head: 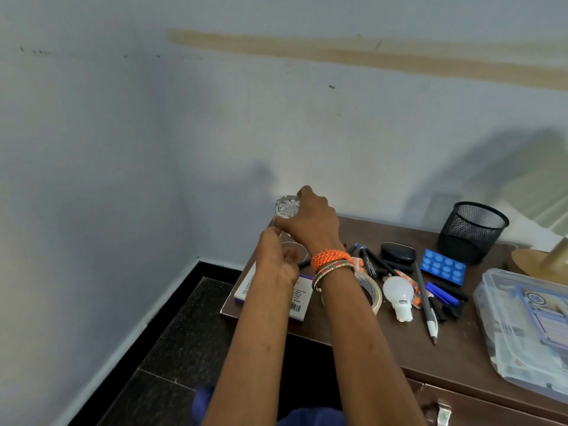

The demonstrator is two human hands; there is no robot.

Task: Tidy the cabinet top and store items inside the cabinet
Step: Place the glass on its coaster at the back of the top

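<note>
1. A dark brown cabinet top (430, 352) is carrying the clutter; a metal drawer handle (442, 413) is showing on the front below it, at the near edge of the view.
2. The left hand (276, 259) is curling its fingers and pinching something clear at its fingertips; what it is pinching cannot be told.
3. A white and purple carton with a barcode (295, 305) is lying flat directly beneath the left wrist, at the cabinet's left end.
4. The right hand (313, 222), wearing orange and beaded bangles (332, 262), is gripping a clear cut-glass object (287, 207) from above, fingers wrapped round it. The object is sitting just above and beyond the left hand, raised over the cabinet's far left corner.
5. A thin clear ring or rim (295, 253) is showing between the two hands; its contact with either cannot be told.
6. To the right of the right wrist, a roll of masking tape (373, 293) is lying beside a white LED bulb (399, 296), which is resting on its side.
7. Further right of the grip, a grey pen (425, 299), blue markers (442, 293) and an orange tablet strip (415, 287) are lying bunched together.
8. Beyond these, a black earbud case (398, 253) and a blue blister pack (442, 265) are sitting near a black mesh pen holder (473, 232), which is standing upright by the wall.
9. At the far right, a clear plastic lidded box (522, 327) is resting on the top.
</note>
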